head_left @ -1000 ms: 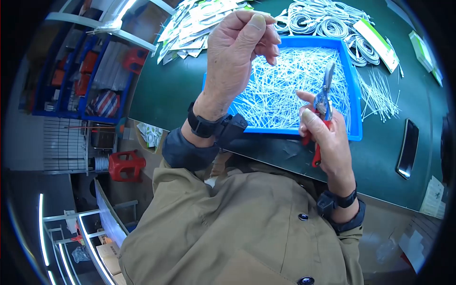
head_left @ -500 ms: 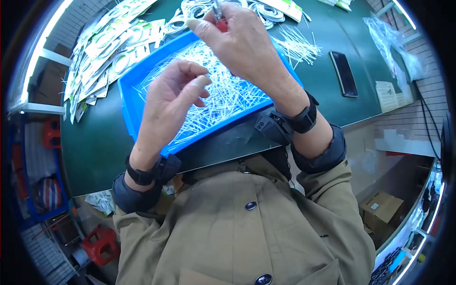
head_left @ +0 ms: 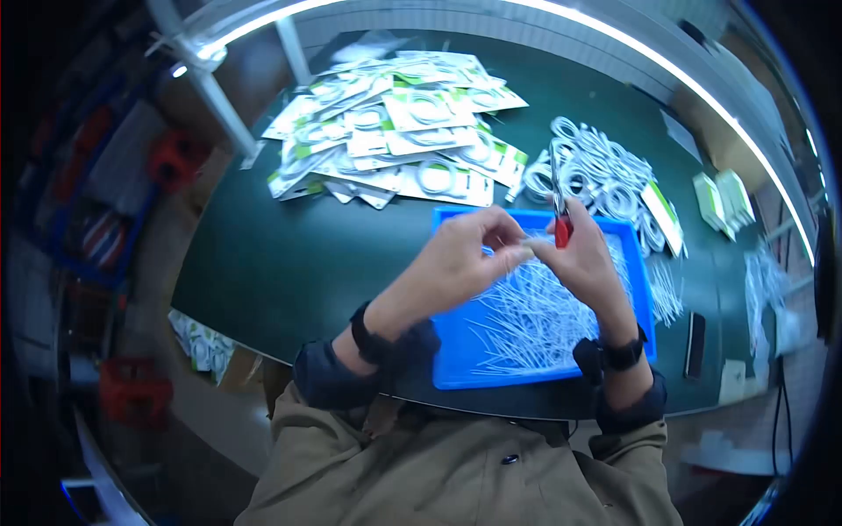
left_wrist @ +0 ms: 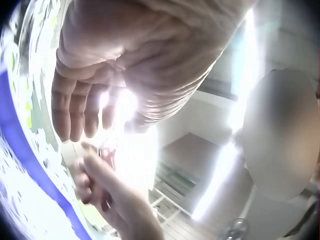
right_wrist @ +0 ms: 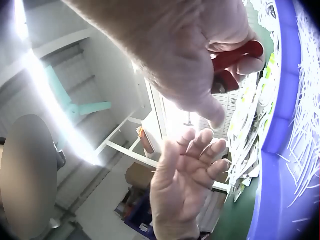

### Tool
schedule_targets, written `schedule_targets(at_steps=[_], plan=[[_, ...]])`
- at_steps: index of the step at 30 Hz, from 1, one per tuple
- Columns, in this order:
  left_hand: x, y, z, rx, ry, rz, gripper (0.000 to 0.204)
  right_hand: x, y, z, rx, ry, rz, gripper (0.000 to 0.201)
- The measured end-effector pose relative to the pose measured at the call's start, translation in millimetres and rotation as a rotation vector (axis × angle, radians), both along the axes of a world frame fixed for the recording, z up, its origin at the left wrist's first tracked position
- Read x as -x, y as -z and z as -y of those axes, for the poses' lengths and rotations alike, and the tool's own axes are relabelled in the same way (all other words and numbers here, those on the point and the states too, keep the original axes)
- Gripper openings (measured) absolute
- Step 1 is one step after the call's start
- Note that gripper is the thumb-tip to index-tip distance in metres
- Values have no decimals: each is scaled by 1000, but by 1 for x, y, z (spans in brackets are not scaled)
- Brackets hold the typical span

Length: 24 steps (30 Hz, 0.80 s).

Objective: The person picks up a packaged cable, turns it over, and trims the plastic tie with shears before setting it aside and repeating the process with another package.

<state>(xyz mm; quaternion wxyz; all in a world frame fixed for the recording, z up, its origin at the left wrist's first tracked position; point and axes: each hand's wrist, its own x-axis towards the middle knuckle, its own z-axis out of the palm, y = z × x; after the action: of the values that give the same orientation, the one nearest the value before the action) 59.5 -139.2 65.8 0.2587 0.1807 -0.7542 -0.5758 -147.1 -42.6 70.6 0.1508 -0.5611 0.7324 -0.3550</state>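
Red-handled pruning shears [head_left: 562, 231] stand blades up in my right hand [head_left: 588, 272], which grips their handles. In the right wrist view the red handle [right_wrist: 235, 59] shows inside the curled fingers. My left hand [head_left: 456, 259] is beside the right one, thumb and fingertips close to the right thumb. Seen from the right wrist, the left palm [right_wrist: 185, 185] faces up, its fingers loosely bent and nothing visible in them. Both hands are above a blue tray [head_left: 452, 342] of loose white cable ties [head_left: 535, 329].
Packaged white cables [head_left: 430, 180] are heaped at the back of the green table [head_left: 254, 254]. Coiled cables [head_left: 605, 167] lie behind the tray. To its right are more cable ties [head_left: 667, 298], a phone [head_left: 695, 344] and a clear plastic bag [head_left: 772, 298].
The hands, apart one second ago, have come together over the tray's far side. The right hand still holds the shears. The head view has swung about and now shows more of the table's back.
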Motion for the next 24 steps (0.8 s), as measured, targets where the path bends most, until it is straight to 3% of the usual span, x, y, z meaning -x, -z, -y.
schedule_targets(at_steps=[2, 5, 8, 11, 15, 19, 24], plan=[[-16, 12, 39, 151, -206, 19, 22, -1, 21, -3, 129, -57, -122, 66], [-29, 29, 93, 371, -483, 90, 22, 4, 35, -12, 120, -144, -144, 70], [-23, 20, 132, 483, -583, 159, 24, -1, 12, -24, -131, -78, 192, 66], [4, 28, 168, 902, -598, 176, 29, 6, 16, -39, -59, -118, 191, 61], [47, 49, 207, 1176, -470, 353, 50, 18, 11, -52, -22, -135, 277, 60], [68, 67, 222, 1128, -500, 695, 53, 44, 17, -64, 35, -157, 273, 61], [74, 71, 221, 1236, -453, 692, 54, 64, 26, -75, 57, -110, 261, 66]])
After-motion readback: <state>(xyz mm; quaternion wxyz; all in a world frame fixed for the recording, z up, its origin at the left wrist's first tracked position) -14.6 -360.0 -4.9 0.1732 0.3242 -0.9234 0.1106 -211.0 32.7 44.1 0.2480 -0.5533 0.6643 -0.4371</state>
